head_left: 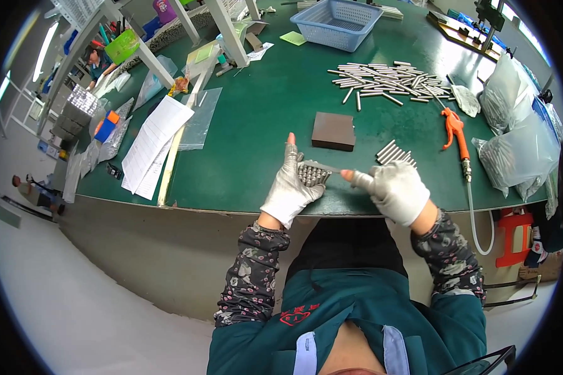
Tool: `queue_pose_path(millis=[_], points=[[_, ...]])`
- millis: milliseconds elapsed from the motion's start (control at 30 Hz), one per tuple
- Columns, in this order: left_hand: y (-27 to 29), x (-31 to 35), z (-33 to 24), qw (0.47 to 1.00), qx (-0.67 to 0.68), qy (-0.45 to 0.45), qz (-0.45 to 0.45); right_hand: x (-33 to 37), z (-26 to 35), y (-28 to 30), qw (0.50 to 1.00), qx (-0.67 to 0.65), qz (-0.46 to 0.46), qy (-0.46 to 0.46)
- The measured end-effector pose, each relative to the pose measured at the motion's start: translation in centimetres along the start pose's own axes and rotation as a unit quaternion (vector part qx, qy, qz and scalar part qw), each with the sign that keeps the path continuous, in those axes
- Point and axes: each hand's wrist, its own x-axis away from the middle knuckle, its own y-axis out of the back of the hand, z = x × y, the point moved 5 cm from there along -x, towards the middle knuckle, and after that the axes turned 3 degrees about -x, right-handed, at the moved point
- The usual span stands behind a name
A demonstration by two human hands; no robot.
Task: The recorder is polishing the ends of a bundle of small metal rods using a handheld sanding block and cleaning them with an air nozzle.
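Note:
My left hand (pixel 289 189), in a white glove with bare fingertips, is closed around a bundle of short metal rods (pixel 313 175), their round ends facing up. Its thumb points away from me. My right hand (pixel 395 191), gloved the same way, grips a thin, flat grey metal tool (pixel 325 167) that reaches left across the top of the bundle; its exact kind is unclear. Just beyond the hands lies a dark brown square block (pixel 333 131). A few metal rods (pixel 394 153) rest in a row beside my right hand.
A large pile of metal rods (pixel 388 81) lies farther back, near a blue plastic basket (pixel 339 31). To the right are an orange air gun (pixel 455 131) with a hose and plastic bags (pixel 519 150). Paper sheets (pixel 156 140) lie at the left. The green table's front edge (pixel 231 213) is close to me.

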Motion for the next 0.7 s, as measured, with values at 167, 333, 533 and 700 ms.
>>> queue_pose_path(millis=[167, 333, 533, 700], points=[[0.2, 0.0, -0.7, 0.999, -0.035, -0.03, 0.009, -0.4, -2.0, 0.6, 0.985, -0.149, -0.092, 0.0], [0.0, -0.1, -0.6, 0.998, -0.027, -0.028, 0.045, -2.0, -2.9, -1.1, 0.975, -0.223, -0.01, -0.018], [-0.3, 0.1, -0.6, 0.995, 0.024, -0.06, 0.071, -1.6, -6.2, 0.4, 0.975, -0.217, -0.007, -0.056], [-0.3, 0.0, -1.2, 0.997, 0.01, -0.055, 0.056, -2.8, -4.8, -0.8, 0.966, -0.26, 0.007, -0.011]])
